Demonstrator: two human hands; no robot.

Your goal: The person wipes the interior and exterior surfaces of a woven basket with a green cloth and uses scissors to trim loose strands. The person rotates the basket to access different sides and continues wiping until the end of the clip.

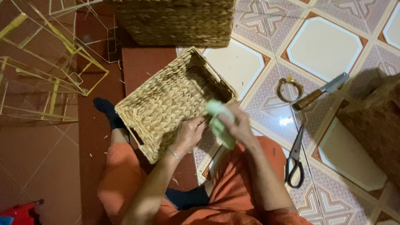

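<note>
From the head camera, looking down over your lap, you are seated on the floor in orange trousers (125, 175) and dark socks (107, 110), with a woven basket (166, 102) tipped on its side across your left leg. Its open mouth faces up and away from you, toward the tiled floor (325, 50).

Your left hand (189, 134) rests on the basket's near lower edge, fingers curled against the weave and touching it; a thin bracelet (175, 154) sits at the wrist. Whether those fingers pinch a strand or only press on the rim cannot be told from here.

Your right hand (241, 125) is just beside the left, slightly farther right, at the basket's near corner. Its fingers are closed around a pale green folded piece (218, 121), which looks like cloth or paper; which one is unclear. The piece touches the basket's rim at its upper end and hangs down toward your knee.

The two hands are close together but not touching each other.

To your right on the tiles lie black-handled scissors (295, 160), near your right knee. Beyond them lie a wood-handled knife (318, 92) and a small coil of fibre (289, 88), close together. A second, larger woven basket (175, 21) stands past the first. Thin yellow wire frames (50, 75) stand to your left.
</note>
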